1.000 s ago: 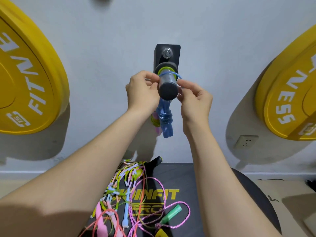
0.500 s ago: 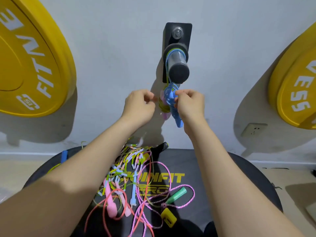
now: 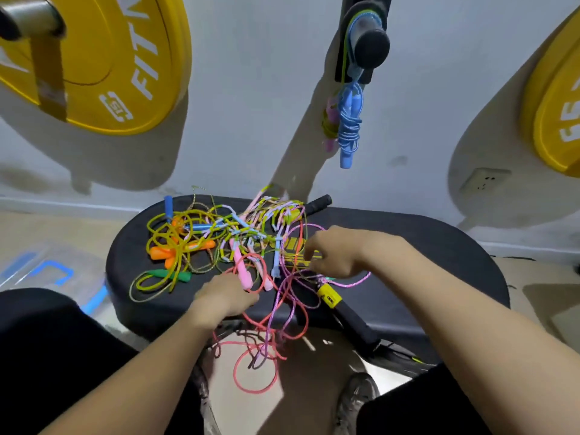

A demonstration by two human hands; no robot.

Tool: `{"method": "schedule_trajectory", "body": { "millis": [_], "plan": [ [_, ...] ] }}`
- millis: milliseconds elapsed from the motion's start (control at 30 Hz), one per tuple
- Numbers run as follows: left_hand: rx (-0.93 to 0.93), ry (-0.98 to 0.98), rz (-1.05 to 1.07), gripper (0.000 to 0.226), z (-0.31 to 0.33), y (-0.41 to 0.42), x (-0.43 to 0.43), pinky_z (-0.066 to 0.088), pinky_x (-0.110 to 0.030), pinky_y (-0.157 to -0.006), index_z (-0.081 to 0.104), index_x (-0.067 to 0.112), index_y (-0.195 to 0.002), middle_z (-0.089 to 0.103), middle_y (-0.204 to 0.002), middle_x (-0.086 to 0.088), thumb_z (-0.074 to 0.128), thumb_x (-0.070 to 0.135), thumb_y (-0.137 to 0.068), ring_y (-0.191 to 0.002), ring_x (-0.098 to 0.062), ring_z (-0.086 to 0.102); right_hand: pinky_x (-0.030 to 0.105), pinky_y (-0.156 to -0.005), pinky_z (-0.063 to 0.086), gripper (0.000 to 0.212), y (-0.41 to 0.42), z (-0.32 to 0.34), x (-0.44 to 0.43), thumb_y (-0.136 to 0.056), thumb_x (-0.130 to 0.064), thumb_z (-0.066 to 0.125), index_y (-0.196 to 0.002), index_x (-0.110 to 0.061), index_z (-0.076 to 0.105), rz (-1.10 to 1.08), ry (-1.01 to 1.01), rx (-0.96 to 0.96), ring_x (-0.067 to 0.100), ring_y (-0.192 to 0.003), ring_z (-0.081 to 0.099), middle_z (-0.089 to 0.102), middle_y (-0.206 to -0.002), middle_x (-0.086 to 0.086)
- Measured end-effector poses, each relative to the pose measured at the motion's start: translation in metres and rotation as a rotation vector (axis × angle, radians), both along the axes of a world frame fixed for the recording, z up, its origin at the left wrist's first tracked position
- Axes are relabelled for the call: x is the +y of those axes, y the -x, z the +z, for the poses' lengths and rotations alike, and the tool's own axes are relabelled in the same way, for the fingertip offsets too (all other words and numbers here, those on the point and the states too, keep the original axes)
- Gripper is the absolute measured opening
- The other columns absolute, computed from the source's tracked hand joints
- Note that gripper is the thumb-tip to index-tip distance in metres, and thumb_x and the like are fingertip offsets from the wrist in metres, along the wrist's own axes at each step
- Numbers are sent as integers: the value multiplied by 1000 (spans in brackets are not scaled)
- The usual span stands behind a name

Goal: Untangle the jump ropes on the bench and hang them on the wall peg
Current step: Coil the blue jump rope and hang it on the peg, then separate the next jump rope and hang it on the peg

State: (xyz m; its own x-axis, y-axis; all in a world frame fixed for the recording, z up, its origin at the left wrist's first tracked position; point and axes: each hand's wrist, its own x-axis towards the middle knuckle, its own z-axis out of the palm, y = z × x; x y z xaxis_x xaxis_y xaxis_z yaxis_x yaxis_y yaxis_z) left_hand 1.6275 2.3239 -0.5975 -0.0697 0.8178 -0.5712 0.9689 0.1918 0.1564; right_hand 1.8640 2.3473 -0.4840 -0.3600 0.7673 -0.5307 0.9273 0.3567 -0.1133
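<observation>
A tangle of coloured jump ropes (image 3: 235, 243) lies on the black bench (image 3: 439, 246), and some loops hang over its front edge. My left hand (image 3: 226, 296) rests at the near edge of the tangle, its fingers touching the tip of a pink handle (image 3: 241, 271). My right hand (image 3: 332, 252) hovers over a pink-purple rope (image 3: 292, 296) with its fingers curled down; blur hides whether it holds the rope. On the wall peg (image 3: 367, 42) hangs a coiled blue rope (image 3: 350, 127), with a yellow-green and pink bundle (image 3: 329, 124) behind it.
Yellow weight plates hang on the wall at the left (image 3: 103, 58) and right (image 3: 555, 114). A wall socket (image 3: 483, 180) sits low on the right. A yellow handle (image 3: 329, 296), orange handles (image 3: 166, 252) and a green handle (image 3: 169, 274) lie in the tangle.
Both hands have let go of the blue rope at the peg and dropped to the tangle on the bench. The view has tilted downward.
</observation>
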Motion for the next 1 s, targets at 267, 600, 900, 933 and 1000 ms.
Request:
{"method": "schedule_trajectory", "body": {
  "millis": [267, 600, 900, 933, 1000],
  "plan": [
    [113, -362, 151, 55, -43, 6, -28, 47, -53, -105, 49, 7, -133, 38, -145, -18, 69, 44, -97, -134, -42, 40, 37, -72, 45, 7, 16, -60, -36, -97, -16, 54, -91, -17, 52, 67, 23, -116, 33, -86, 55, 60, -97, 9],
    [4, -297, 89, 18, -49, 22, -17, 41, -48, -110, 58, 12, -116, 41, -138, -20, 62, 14, -99, -125, -42, 45, 42, -63, 46, 84, 29, -125, -81, -89, -13, 77, -155, -25, 26, 219, -233, -173, 38, -108, 64, 44, -146, 18],
    [172, -586, 1, 85, -42, 20, -38, 58, -41, -82, 32, 13, -141, 42, -134, -16, 87, 6, -77, -119, -36, 57, 43, -60, 38, 57, 49, -147, -88, -96, 3, 58, -148, -6, 36, 324, -313, -149, 41, -107, 58, 37, -148, 25],
    [175, -642, -62, 80, -42, 19, -38, 56, -41, -85, 36, 15, -139, 42, -130, -14, 84, 5, -75, -116, -36, 55, 44, -60, 38, 51, 49, -143, -87, -92, 6, 61, -139, -1, 44, 328, -302, -139, 42, -104, 60, 45, -138, 25],
    [104, -678, -216, 61, -41, 15, -36, 51, -42, -90, 46, 21, -127, 44, -124, -7, 79, 4, -78, -113, -32, 49, 46, -61, 42, 43, 46, -137, -83, -89, 5, 66, -129, 1, 51, 315, -302, -112, 42, -101, 64, 52, -128, 23]
  ]
}}
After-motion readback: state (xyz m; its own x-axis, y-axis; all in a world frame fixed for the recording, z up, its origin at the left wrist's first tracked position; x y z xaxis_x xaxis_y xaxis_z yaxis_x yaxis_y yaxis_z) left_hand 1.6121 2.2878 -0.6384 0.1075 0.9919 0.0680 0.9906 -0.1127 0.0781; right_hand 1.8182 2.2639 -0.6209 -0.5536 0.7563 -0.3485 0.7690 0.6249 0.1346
